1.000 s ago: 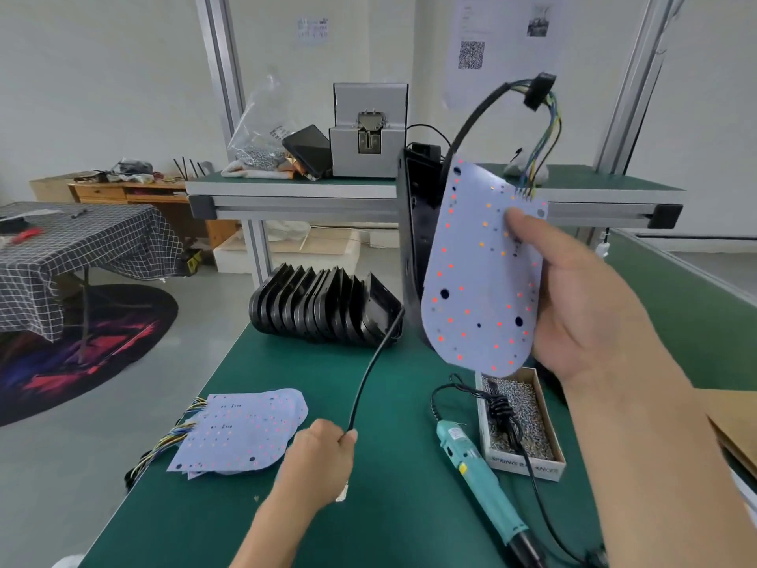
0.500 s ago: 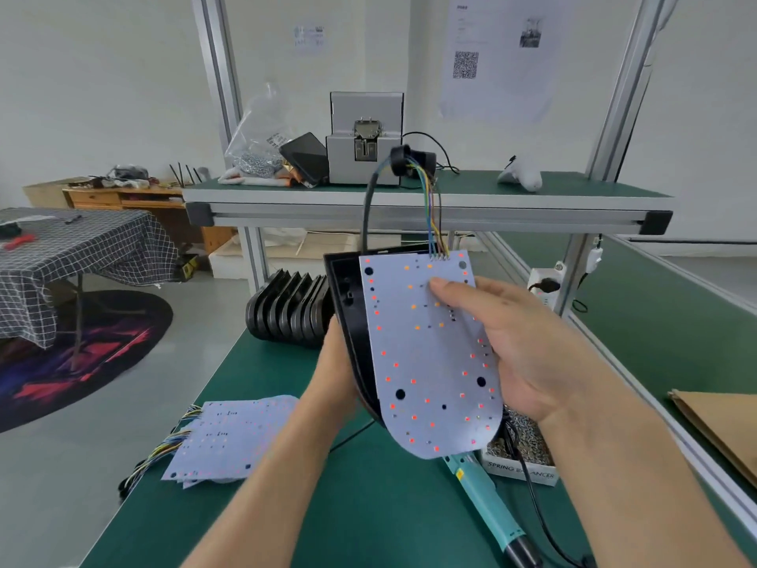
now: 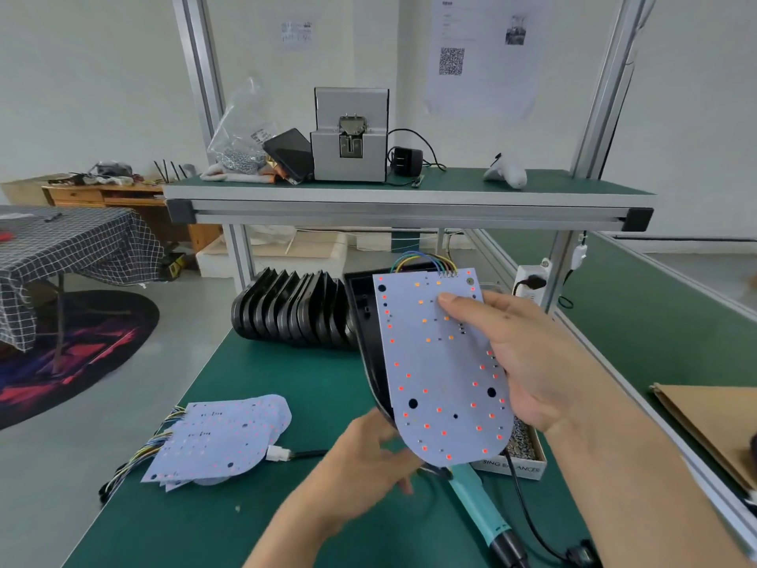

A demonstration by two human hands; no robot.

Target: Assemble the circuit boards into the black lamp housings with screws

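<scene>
Our right hand (image 3: 528,362) pinches the circuit board (image 3: 440,371) against the black lamp housing (image 3: 370,338), thumb across its face. Our left hand (image 3: 368,461), blurred, sits below the housing's lower edge; we cannot tell its grip.

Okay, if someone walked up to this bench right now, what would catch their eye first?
Most likely the pale circuit board dotted with red and orange LEDs, held up mid-frame by the right hand against a black lamp housing, with the blurred left hand at its lower edge. Next, the row of black housings standing behind it on the green bench, and the stack of spare boards with coloured wires at the bench's left edge.
</scene>
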